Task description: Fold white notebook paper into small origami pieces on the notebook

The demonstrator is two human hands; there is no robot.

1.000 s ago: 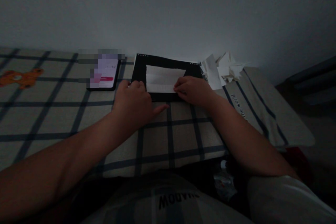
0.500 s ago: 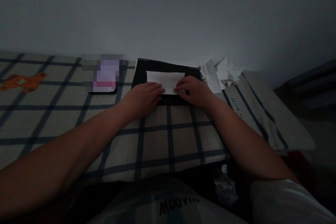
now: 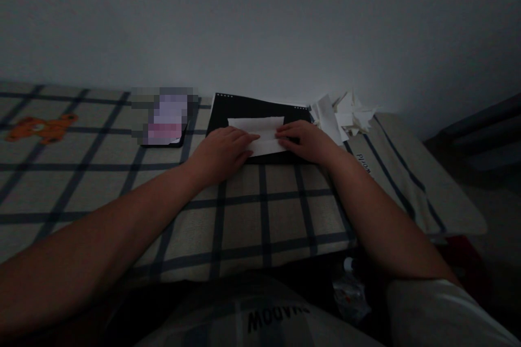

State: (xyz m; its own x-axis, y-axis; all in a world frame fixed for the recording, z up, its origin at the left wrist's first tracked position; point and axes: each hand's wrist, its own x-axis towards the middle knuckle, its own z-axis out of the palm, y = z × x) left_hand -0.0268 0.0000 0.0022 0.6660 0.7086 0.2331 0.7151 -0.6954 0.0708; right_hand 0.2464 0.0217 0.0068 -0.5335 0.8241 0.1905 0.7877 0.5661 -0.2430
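A folded white paper (image 3: 264,133) is pressed flat on a black pad (image 3: 228,111) at twelve o'clock on the checked bed cover (image 3: 244,211). The left hand (image 3: 222,149) is laid over its left end, fingers together and flat; the right hand (image 3: 307,141) is held on its right end, fingers together. Light, thin and easily creased, it is best held by the edges. Half a second ago the left fingertips reached less far across it.
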